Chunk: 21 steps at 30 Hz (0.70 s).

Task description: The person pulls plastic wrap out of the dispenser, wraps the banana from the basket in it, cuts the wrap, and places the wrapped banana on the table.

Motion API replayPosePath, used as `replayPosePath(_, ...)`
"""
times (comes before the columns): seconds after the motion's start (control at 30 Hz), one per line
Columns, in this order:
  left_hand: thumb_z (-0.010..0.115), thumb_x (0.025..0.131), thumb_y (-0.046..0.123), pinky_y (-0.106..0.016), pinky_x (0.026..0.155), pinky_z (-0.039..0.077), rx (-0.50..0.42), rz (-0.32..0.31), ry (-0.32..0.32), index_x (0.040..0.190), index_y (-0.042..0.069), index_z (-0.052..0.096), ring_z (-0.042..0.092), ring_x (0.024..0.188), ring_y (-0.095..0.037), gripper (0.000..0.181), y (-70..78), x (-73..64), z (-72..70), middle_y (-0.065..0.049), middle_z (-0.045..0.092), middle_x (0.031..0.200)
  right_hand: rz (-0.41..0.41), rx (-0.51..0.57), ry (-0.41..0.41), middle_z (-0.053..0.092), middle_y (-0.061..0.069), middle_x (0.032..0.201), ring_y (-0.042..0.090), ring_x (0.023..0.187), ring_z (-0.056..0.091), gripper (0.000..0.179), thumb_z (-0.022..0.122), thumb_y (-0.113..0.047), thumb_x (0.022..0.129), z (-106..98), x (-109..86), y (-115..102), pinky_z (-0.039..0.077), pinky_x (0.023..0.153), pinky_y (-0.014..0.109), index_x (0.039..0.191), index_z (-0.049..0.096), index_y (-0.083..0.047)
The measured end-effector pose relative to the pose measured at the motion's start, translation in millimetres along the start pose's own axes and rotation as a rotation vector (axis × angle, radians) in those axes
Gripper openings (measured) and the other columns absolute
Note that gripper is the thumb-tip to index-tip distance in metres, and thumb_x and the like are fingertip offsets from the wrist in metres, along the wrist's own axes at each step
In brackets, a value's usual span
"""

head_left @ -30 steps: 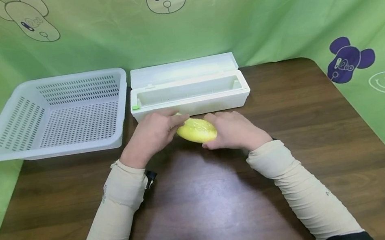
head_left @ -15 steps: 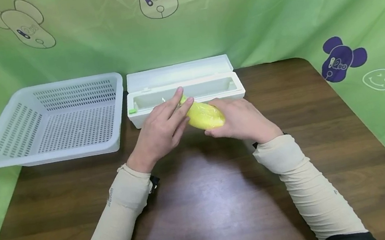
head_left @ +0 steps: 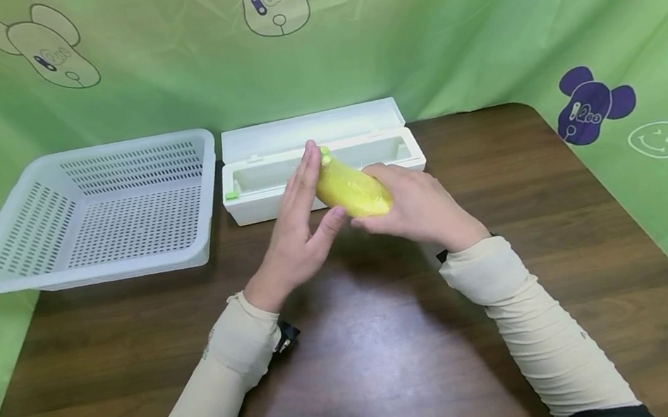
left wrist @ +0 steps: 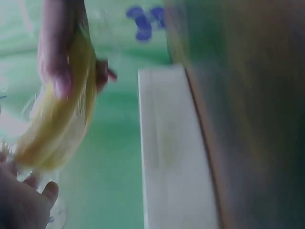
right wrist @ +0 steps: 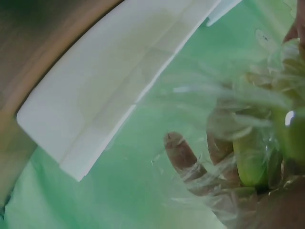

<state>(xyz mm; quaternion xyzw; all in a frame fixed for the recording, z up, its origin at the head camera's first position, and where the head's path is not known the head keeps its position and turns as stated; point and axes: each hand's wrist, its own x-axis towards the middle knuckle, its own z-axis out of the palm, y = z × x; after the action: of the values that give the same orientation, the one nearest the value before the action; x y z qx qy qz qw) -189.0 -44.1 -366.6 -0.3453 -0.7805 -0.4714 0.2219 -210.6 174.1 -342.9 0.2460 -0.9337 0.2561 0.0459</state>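
Note:
A yellow bunch of bananas (head_left: 352, 190) with a greenish stem end is wrapped in clear cling film, held up before the white box. My right hand (head_left: 419, 200) grips its lower right end. In the right wrist view, loose film (right wrist: 209, 98) stretches over that hand's fingers (right wrist: 183, 157) and the bananas. The left hand (head_left: 302, 234) has its fingers straight and lies along the left side of the bunch, thumb spread near the lower edge. The white cling film dispenser (head_left: 257, 211) stands behind with its lid (head_left: 310, 128) raised.
A white perforated basket (head_left: 187, 259) stands at the left, beside the dispenser. All of it rests on a dark wooden table (head_left: 357, 376). A green printed curtain (head_left: 443, 29) hangs along the back and sides.
The bananas have been raised and tilted, stem end up, toward the dispenser. My left fingers have straightened and turned flat against their side, while the right hand keeps its grip.

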Motion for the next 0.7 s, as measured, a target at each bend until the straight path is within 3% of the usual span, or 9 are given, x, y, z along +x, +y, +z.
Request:
replayPosePath(0.07, 0.044, 0.104, 0.054, -0.042, 0.122, 0.011, -0.146, -0.057, 0.028, 0.161, 0.003, 0.015, 0.009, 0.153, -0.021, 0.081, 4.8, -1.8, 5.8, -0.006, 0.009, 0.168, -0.01, 0.01, 0.029, 0.062, -0.001, 0.095, 0.021, 0.078, 0.056, 0.061, 0.082, -0.044, 0.079, 2, -0.2, -1, 0.045, 0.068, 0.04, 0.128, 0.061, -0.015)
replayPosePath(0.17, 0.051, 0.103, 0.049, -0.041, 0.121, 0.018, -0.418, -0.11, 0.096, 0.161, 0.003, 0.012, 0.013, 0.152, -0.021, 0.084, 11.7, -1.1, 9.7, -0.007, 0.013, 0.168, -0.028, 0.04, 0.075, 0.063, 0.0, 0.099, 0.021, 0.079, 0.056, 0.061, 0.083, -0.042, 0.078, 6, -0.1, -3, 0.045, 0.068, 0.04, 0.128, 0.061, -0.014)
replayPosePath(0.3, 0.052, 0.102, 0.028, -0.042, 0.119, 0.025, -0.704, -0.16, 0.185, 0.16, 0.002, 0.011, 0.02, 0.151, -0.021, 0.076, 15.6, 2.3, 7.8, -0.012, 0.02, 0.165, -0.032, 0.136, 0.107, 0.065, 0.001, 0.101, 0.02, 0.081, 0.056, 0.061, 0.086, -0.039, 0.077, 7, 0.5, -7, 0.046, 0.07, 0.039, 0.129, 0.062, -0.016)
replayPosePath(0.4, 0.046, 0.103, 0.018, -0.039, 0.119, 0.023, -0.708, -0.214, 0.201, 0.16, 0.0, 0.013, 0.019, 0.151, -0.017, 0.068, 13.9, 2.8, 5.6, -0.012, 0.021, 0.165, -0.017, 0.188, 0.101, 0.066, 0.0, 0.101, 0.019, 0.082, 0.057, 0.061, 0.086, -0.038, 0.077, 8, 0.9, -9, 0.046, 0.072, 0.04, 0.129, 0.063, -0.017)
replayPosePath(0.5, 0.04, 0.108, 0.024, -0.035, 0.12, 0.021, -0.583, -0.241, 0.208, 0.16, 0.0, 0.014, 0.019, 0.15, -0.013, 0.063, 11.0, 3.6, 1.3, -0.01, 0.021, 0.165, -0.021, 0.171, 0.093, 0.065, 0.0, 0.101, 0.019, 0.083, 0.057, 0.062, 0.086, -0.038, 0.077, 8, 0.6, -10, 0.046, 0.072, 0.04, 0.13, 0.062, -0.018)
replayPosePath(0.6, 0.035, 0.11, 0.038, -0.037, 0.121, 0.017, -0.46, -0.199, 0.252, 0.158, -0.002, 0.017, 0.02, 0.15, -0.016, 0.065, 9.0, 5.8, -7.0, -0.013, 0.023, 0.164, -0.098, 0.071, 0.104, 0.064, 0.002, 0.098, 0.022, 0.08, 0.056, 0.062, 0.086, -0.038, 0.076, 10, 0.7, -12, 0.046, 0.07, 0.041, 0.128, 0.061, -0.015)
replayPosePath(0.7, 0.033, 0.108, 0.049, -0.041, 0.121, 0.018, -0.39, -0.127, 0.282, 0.156, -0.006, 0.023, 0.024, 0.15, -0.021, 0.074, 7.3, 7.8, -15.4, -0.016, 0.028, 0.162, -0.226, -0.082, 0.141, 0.06, 0.007, 0.089, 0.026, 0.074, 0.054, 0.064, 0.085, -0.038, 0.074, 13, -0.4, -15, 0.044, 0.065, 0.043, 0.125, 0.059, -0.01)
